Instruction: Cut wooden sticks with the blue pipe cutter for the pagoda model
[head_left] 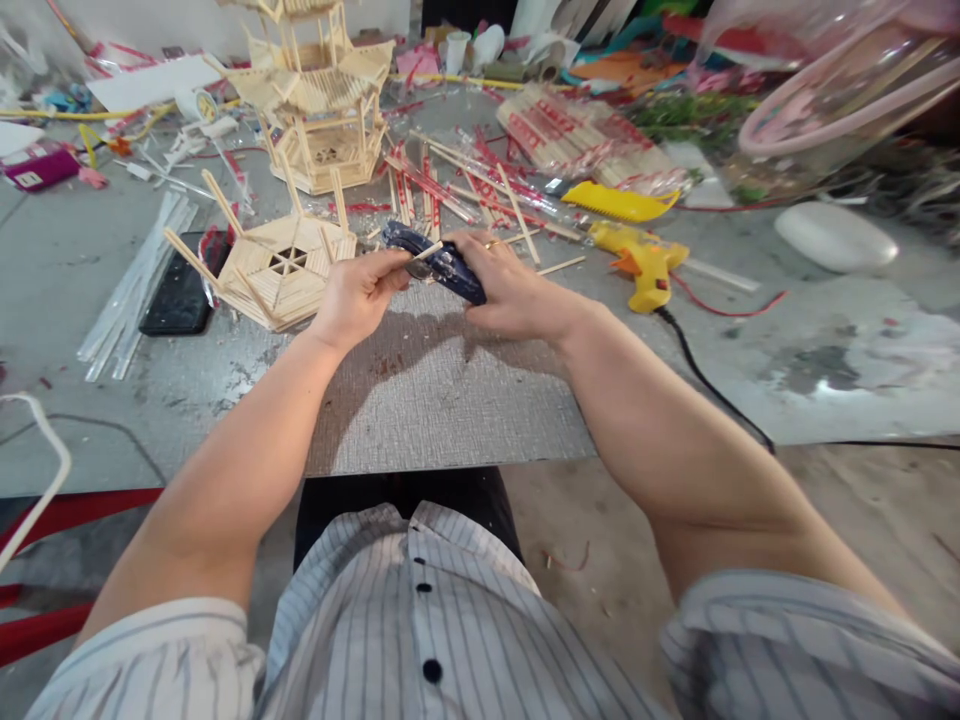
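Note:
My right hand (510, 287) is closed around a dark blue hand cutter (459, 275), held just above the table's near middle. My left hand (358, 297) pinches a thin wooden stick (429, 251) whose end lies across the cutter's head. Fingers hide part of the tool, and I cannot tell whether its jaws touch the stick. Left of my hands rests a hexagonal wooden stick base (259, 262) with several upright posts. Behind it stands a tiered pagoda model (322, 165) of the same pale sticks.
Loose sticks and red-printed wrappers (480, 190) lie beyond my hands, near bagged stick packs (577, 135). A yellow glue gun (641, 262) with a black cord sits right, by a white oval object (835, 237). Clear glue sticks (135, 290) and a black phone (176, 300) lie left.

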